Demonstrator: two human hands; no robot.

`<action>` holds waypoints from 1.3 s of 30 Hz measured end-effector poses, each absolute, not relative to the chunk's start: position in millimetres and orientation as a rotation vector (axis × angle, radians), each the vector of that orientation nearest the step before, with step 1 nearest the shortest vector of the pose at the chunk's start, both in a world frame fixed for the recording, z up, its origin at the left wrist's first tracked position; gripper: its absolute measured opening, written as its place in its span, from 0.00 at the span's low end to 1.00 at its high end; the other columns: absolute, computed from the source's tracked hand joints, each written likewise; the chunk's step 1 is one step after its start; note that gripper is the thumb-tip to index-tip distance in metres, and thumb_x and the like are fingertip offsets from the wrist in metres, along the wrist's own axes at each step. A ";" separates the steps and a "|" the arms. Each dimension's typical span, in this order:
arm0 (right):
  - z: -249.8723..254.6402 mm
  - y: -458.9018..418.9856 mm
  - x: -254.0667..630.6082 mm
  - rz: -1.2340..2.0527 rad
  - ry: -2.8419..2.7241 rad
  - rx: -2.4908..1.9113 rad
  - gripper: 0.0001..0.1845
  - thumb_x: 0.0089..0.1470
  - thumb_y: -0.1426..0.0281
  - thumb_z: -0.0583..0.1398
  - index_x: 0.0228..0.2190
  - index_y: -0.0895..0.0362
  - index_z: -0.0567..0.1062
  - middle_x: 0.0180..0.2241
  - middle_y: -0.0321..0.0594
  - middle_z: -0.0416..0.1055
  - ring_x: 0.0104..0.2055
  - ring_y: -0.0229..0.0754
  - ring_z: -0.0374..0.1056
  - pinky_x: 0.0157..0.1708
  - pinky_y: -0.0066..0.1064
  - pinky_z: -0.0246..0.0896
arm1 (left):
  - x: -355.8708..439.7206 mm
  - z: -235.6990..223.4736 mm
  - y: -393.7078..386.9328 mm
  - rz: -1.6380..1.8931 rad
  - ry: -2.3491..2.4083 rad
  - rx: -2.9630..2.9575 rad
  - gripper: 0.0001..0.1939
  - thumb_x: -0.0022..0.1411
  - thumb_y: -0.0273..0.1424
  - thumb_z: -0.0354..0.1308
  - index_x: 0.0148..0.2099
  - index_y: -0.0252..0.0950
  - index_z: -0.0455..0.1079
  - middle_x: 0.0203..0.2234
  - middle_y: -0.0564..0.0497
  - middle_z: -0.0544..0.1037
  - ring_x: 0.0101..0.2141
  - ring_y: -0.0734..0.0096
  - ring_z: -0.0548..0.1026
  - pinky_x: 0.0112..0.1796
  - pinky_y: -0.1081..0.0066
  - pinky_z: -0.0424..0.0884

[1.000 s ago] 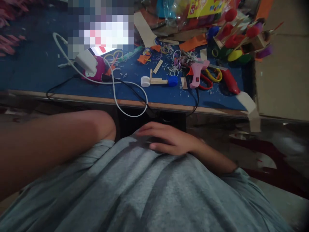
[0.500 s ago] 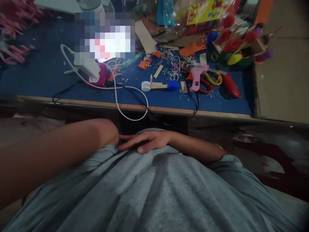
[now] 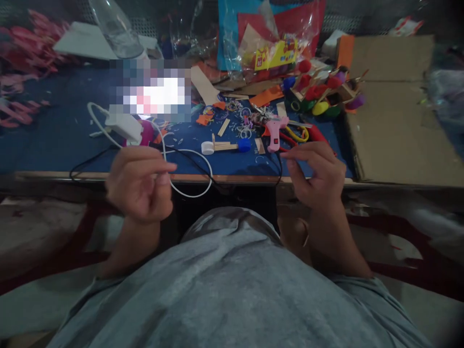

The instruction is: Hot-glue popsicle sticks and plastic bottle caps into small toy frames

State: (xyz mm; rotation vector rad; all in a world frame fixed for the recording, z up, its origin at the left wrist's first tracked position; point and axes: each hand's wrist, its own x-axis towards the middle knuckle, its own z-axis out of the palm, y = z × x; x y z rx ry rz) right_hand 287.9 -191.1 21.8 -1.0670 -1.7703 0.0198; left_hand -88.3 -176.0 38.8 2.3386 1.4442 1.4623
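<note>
My left hand is raised in front of the table edge, fingers curled in and thumb close under the index finger, with nothing seen in it. Behind it are a white charger plug and a looped white cable. My right hand hangs before the right part of the table, empty, its thumb apart from its bent fingers. Nearest to its fingertips lies a pink glue gun. Between the hands, on the table, rests a small stick piece with a white cap and a blue cap at its ends.
Paper scraps, rubber bands and sticks litter the blue table. A cluster of coloured caps on sticks stands at right, beside a cardboard sheet. A clear bottle and plastic packets are at the back. Pink strips lie left.
Both hands have risen from my lap and moved apart, up to the table edge. The view has tilted up, showing more of the table's back.
</note>
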 end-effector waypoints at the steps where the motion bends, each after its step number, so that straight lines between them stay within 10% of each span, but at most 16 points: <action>1: 17.9 -184.6 289.4 -0.053 -1.750 -1.100 0.09 0.72 0.67 0.66 0.43 0.48 0.89 0.41 0.44 0.89 0.45 0.55 0.86 0.51 0.53 0.79 | -85.2 38.1 -170.4 1.528 1.367 2.421 0.14 0.84 0.42 0.58 0.50 0.41 0.80 0.42 0.46 0.84 0.47 0.55 0.83 0.57 0.46 0.83; 12: -23.3 -147.2 284.2 -0.090 -1.662 -1.318 0.09 0.71 0.63 0.65 0.45 0.49 0.86 0.47 0.48 0.87 0.54 0.60 0.83 0.62 0.61 0.73 | -61.0 35.9 -111.5 0.616 1.485 2.504 0.24 0.76 0.42 0.65 0.68 0.39 0.77 0.65 0.38 0.83 0.69 0.37 0.76 0.76 0.37 0.68; 25: -33.5 -143.9 284.4 -0.101 -1.677 -1.272 0.07 0.70 0.67 0.66 0.46 0.49 0.86 0.47 0.49 0.86 0.54 0.61 0.83 0.60 0.60 0.71 | -55.0 32.5 -99.3 0.690 1.418 2.483 0.07 0.75 0.35 0.68 0.52 0.40 0.81 0.51 0.42 0.88 0.57 0.43 0.80 0.66 0.44 0.76; 39: -31.6 -143.3 279.7 -0.129 -1.741 -1.377 0.07 0.70 0.66 0.67 0.48 0.50 0.84 0.51 0.51 0.84 0.59 0.62 0.81 0.67 0.63 0.68 | -56.8 31.0 -101.0 0.731 1.362 2.477 0.19 0.78 0.42 0.67 0.64 0.39 0.81 0.61 0.39 0.86 0.66 0.38 0.79 0.73 0.39 0.72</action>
